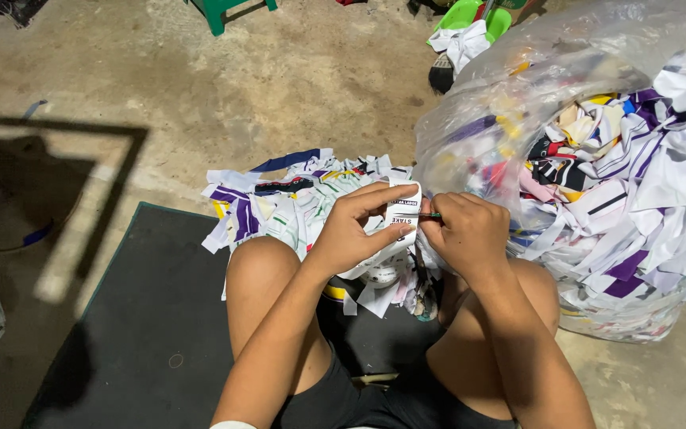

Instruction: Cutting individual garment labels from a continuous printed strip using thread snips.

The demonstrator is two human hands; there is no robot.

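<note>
Hands together at centre — left hand (351, 230) gripping white label strip (401, 216). Right hand (470, 230) pinching thin tool (429, 214) against it. Clear scrap bag (581, 159) at two o'clock.

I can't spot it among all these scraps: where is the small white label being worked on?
In the head view, the white label sits centre frame above the knees, pinched by the left hand, with the right hand touching its right edge, beside the clear scrap-filled bag.

Two hands are seen, a left hand (351, 230) and a right hand (470, 234). One white fabric label (403, 213) is counted between them, one clear plastic bag (486, 119), one heap of fabric scraps (279, 202), one dark mat (144, 334), and one green stool (220, 12).
</note>
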